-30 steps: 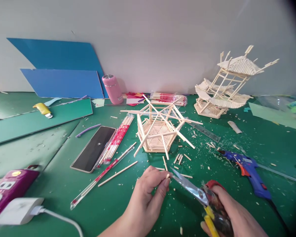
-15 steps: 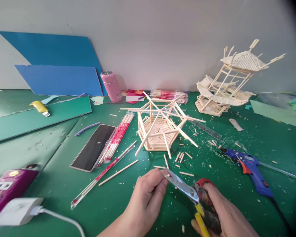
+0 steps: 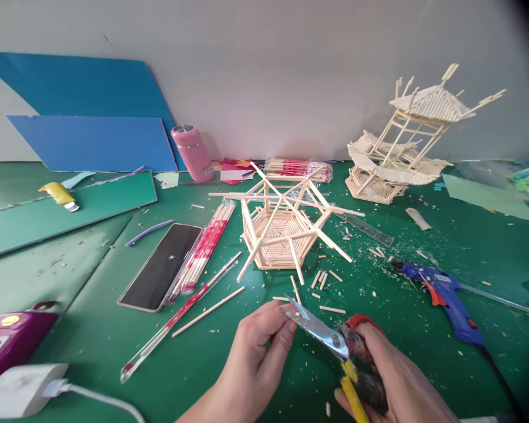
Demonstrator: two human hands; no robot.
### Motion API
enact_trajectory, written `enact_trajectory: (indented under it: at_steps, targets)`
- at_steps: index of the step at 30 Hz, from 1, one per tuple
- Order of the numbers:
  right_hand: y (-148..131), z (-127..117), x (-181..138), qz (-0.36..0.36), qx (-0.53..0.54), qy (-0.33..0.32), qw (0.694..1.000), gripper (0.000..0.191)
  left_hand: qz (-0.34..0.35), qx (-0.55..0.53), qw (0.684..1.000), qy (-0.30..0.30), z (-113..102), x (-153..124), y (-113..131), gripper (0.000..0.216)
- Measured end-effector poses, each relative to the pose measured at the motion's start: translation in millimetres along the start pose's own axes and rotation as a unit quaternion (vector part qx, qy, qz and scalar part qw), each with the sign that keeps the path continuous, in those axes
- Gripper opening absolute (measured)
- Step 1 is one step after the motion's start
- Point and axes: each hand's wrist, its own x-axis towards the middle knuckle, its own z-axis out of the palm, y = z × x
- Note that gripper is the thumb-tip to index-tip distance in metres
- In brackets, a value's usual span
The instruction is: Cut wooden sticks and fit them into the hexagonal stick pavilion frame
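My right hand grips a pair of scissors with red and yellow handles, blades pointing up-left. My left hand pinches a small wooden stick piece at the blade tips; the piece is mostly hidden by my fingers. Just beyond them stands a hexagonal stick frame with loose stick ends scattered in front. A taller stick pavilion model leans at the back right.
A blue glue gun lies to the right, a clear ruler beside the frame. Left of it lie stick packets, a phone, a power strip with a charger. Pink bottle and blue sheets stand by the wall.
Both hands have shifted slightly left and nearer to me, scissors still at the stick piece. The view has drifted a little; the models have not moved.
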Motion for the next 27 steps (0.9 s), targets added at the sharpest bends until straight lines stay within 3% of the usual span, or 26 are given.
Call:
enact_trajectory:
  at_steps: [11,15,27]
  targets:
    - [1,1,2,-0.023,-0.01,0.008,1.0,0.046,0.017,0.02,1.0,0.001,-1,1,-3,0.019]
    - [1,2,2,-0.026,-0.019,0.01,0.999,0.045,0.054,0.012,0.998,0.004,-1,1,-6,0.019]
    - [5,10,-8,0.059,0.009,-0.035,0.998,0.049,0.104,0.045,0.993,0.01,-2,0,-6,0.02]
